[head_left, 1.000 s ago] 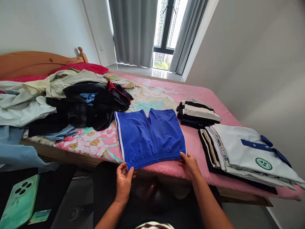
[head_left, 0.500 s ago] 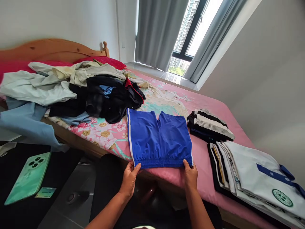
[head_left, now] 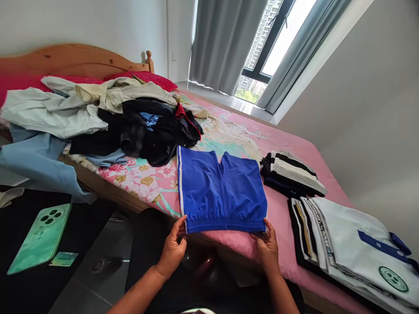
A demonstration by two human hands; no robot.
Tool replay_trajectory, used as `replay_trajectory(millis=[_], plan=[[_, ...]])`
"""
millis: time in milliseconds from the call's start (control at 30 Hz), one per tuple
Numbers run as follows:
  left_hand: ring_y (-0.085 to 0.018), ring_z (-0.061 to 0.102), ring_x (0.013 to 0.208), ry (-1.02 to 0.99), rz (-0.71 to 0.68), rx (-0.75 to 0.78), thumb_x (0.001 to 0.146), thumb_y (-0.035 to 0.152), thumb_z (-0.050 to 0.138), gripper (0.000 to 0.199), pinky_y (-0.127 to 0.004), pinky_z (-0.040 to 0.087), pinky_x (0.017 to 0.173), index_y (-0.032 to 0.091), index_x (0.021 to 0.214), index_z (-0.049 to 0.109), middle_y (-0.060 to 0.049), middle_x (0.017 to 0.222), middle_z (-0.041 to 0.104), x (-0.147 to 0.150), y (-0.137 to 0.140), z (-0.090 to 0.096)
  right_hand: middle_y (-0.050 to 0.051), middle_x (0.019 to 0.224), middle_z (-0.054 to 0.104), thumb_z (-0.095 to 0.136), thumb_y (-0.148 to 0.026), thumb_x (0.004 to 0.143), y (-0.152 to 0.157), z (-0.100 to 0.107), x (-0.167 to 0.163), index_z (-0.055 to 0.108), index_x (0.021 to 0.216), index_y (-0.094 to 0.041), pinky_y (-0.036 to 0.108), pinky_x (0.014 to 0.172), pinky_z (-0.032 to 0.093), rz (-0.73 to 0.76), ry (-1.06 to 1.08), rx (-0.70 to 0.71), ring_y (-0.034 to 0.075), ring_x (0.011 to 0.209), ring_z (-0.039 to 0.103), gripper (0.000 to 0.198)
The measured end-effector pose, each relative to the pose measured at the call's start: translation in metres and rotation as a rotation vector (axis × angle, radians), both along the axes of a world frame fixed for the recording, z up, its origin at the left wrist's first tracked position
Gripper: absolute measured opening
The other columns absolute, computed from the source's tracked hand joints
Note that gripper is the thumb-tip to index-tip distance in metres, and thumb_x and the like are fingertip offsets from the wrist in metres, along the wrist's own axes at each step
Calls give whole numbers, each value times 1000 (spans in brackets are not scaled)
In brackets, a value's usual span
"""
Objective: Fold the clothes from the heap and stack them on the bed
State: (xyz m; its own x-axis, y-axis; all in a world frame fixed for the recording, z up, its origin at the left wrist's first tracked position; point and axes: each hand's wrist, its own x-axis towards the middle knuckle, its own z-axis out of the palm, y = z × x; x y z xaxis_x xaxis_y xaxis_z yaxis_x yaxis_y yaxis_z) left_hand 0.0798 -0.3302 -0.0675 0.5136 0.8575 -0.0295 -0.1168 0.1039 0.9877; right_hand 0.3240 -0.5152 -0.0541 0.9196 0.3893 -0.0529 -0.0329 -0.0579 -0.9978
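A pair of blue shorts point(head_left: 224, 187) with a white side stripe lies flat on the bed, its gathered waistband toward me at the front edge. My left hand point(head_left: 173, 248) is at the left end of the waistband, fingertips touching the corner and the thumb apart below. At the opposite end, my right hand point(head_left: 267, 248) rests its fingers against the corner, with its thumb spread under the waistband's edge. Neither hand appears to pinch the cloth.
Loose clothes point(head_left: 98, 113) lie heaped at the left of the bed point(head_left: 327, 161). To the right are a small folded stack point(head_left: 294, 174) and a larger pile of folded shirts point(head_left: 356, 235). A green phone point(head_left: 41, 240) and a card point(head_left: 63, 259) lie on a black surface.
Both thumbs have come off the top of the waistband and now sit below it. The shorts lie in the same place; the view has shifted slightly.
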Motion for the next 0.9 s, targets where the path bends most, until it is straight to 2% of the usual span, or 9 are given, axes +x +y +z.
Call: replay_trajectory(millis=[67,167,267,333,500,633,767,833,900], plan=[[-24,54,119,59,-50,79,72,15,58,52,-37,40,103,23,123,55,-7,125,60,-4,8,1,5,110,59,60,-25,67,-4,7,6,40,137,-24,30,78,53,56,-13,-67,19,90,62,72],[-24,57,113,-1,-101,10,75,18,55,57,-39,44,99,21,131,45,-9,120,62,-1,14,10,5,107,61,58,-29,72,-2,13,14,37,138,-24,29,69,55,113,22,-72,17,80,62,69],[-24,63,102,-61,-35,-145,76,27,61,64,-40,47,93,19,134,34,-10,109,66,10,11,16,9,117,58,67,-37,69,6,12,15,30,140,-23,28,63,56,-9,84,-36,19,84,62,82],[-23,63,101,-69,49,-211,72,30,67,69,-39,47,93,19,132,34,-10,106,66,16,5,17,10,116,59,72,-42,64,12,8,11,34,138,-20,28,64,56,-128,154,-10,20,86,63,86],[-22,59,109,-103,58,-211,68,29,71,59,-33,43,97,21,122,52,-8,115,64,18,-6,21,5,100,65,68,-49,66,19,2,5,53,117,-18,31,70,56,-135,255,129,18,82,64,62],[-23,61,95,37,4,-206,66,34,71,39,-34,43,94,19,102,70,-5,97,69,13,-2,26,5,95,66,66,-50,66,21,0,13,58,111,-15,36,74,54,-204,209,21,21,85,63,58],[-26,58,105,49,-8,-224,68,37,70,42,-39,38,99,19,105,71,-7,108,69,12,2,27,8,97,66,60,-50,71,38,21,13,62,109,-12,40,87,48,-294,-60,-209,24,91,61,54],[-27,54,113,50,-11,-242,71,41,68,43,-38,34,103,19,108,70,-8,115,67,11,2,28,10,106,65,58,-47,76,59,41,-1,60,116,-13,39,92,45,-191,-317,-243,24,96,60,53],[-27,52,118,46,-8,-280,75,46,65,44,-36,34,103,19,109,70,-8,119,65,11,2,29,10,117,62,54,-38,81,84,57,-26,56,124,-16,38,96,43,41,-554,-189,23,104,58,48]])
